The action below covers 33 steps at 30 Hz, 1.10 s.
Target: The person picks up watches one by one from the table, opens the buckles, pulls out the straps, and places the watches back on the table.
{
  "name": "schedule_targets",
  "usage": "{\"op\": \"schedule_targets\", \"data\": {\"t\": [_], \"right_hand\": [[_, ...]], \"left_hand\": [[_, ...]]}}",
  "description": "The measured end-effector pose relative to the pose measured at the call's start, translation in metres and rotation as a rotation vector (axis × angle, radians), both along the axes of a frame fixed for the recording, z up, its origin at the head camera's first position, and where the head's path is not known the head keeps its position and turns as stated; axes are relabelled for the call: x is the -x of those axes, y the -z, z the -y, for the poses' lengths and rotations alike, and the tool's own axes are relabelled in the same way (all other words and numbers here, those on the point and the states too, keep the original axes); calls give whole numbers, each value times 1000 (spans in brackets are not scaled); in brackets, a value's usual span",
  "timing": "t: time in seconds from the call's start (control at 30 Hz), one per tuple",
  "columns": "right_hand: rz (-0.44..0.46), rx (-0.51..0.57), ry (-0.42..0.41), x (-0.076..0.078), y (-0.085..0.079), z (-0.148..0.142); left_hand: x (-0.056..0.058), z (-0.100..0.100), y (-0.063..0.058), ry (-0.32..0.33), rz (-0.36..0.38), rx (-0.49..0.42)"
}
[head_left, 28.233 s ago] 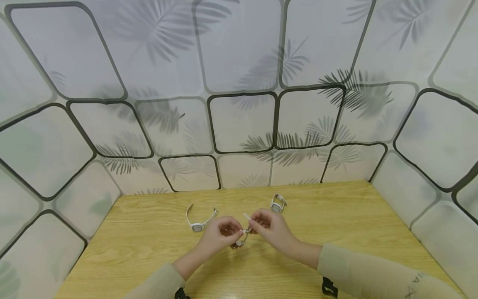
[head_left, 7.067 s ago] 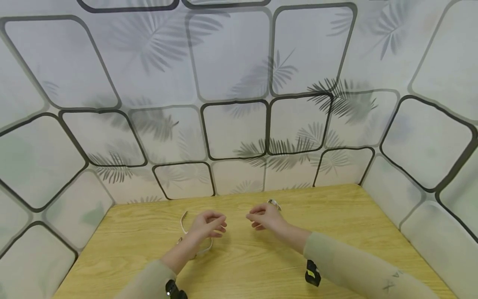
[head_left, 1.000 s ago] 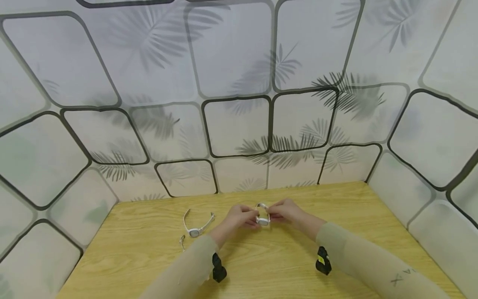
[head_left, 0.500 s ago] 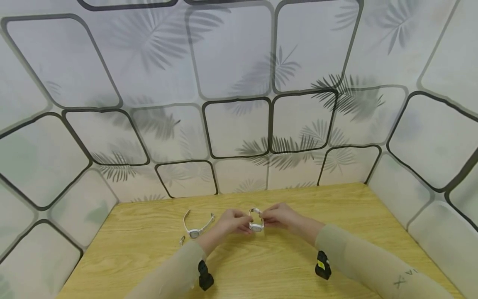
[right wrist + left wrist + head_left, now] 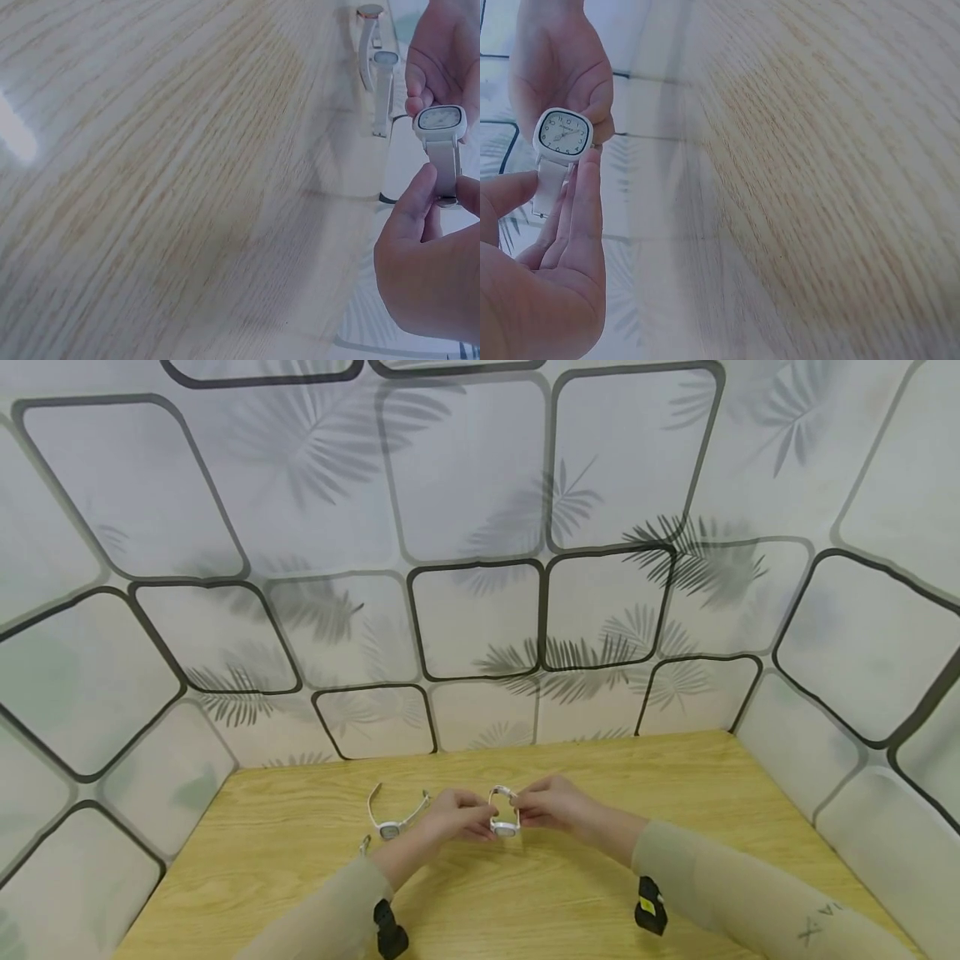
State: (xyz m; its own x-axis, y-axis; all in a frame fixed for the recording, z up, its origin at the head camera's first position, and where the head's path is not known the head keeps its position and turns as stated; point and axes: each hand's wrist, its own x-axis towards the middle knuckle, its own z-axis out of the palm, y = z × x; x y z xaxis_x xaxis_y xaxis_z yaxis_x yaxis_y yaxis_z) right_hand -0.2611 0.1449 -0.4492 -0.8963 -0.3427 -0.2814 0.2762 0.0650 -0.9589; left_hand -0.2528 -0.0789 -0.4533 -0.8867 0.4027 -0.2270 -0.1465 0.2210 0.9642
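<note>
A white wristwatch (image 5: 505, 829) with a rounded-square face is held up between both hands, its strap forming a loop. My left hand (image 5: 459, 814) pinches the strap on one side, and my right hand (image 5: 558, 806) grips the other side. In the left wrist view the watch face (image 5: 564, 135) shows its dial and numerals, with the left thumb and fingers on the white strap below it. From the right wrist, the watch (image 5: 440, 120) appears with the right fingers and thumb around its strap near the buckle.
Left of the hands, a second white watch (image 5: 389, 830) lies on the wooden table (image 5: 300, 885) with its strap spread open. Another watch, with a rose-gold round case (image 5: 370, 11), is partly hidden behind the left forearm in the head view. Patterned panels (image 5: 480, 618) surround the table.
Seven seconds ago both hands were empty and this watch lay at the back right. Over the last second, the hands have carried it leftward and nearer the body.
</note>
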Motion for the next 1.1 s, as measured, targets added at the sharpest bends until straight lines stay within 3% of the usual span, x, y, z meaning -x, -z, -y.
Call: {"op": "schedule_targets", "data": {"t": [0.37,0.7,1.1], "right_hand": [[-80,15,-21,-8,-1,6],[-196,-95,-53,-19,-5,10],[-288,-67,-96,-22,-2,13]], "left_hand": [[-8,10,-7,13,-22,-17],[-18,18,-11,27,-68,7],[-26,26,-13,12,-133,26]]}}
